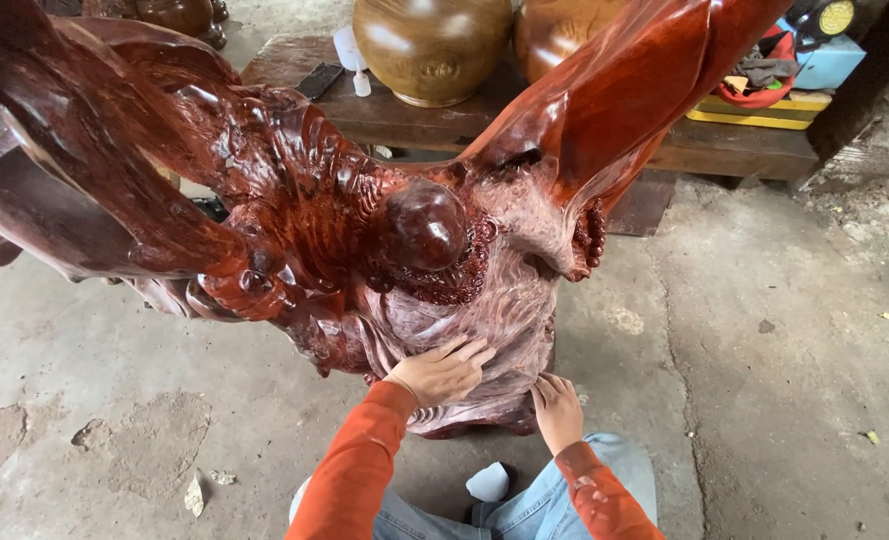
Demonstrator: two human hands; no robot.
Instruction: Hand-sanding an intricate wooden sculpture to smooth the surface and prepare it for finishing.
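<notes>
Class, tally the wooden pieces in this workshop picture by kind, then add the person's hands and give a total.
Large red carved wooden sculpture: 1
Round polished brown wooden jars on the bench, first and second: 2
Low wooden bench: 1
Hands on the carving, left hand and right hand: 2
Total: 6
</notes>
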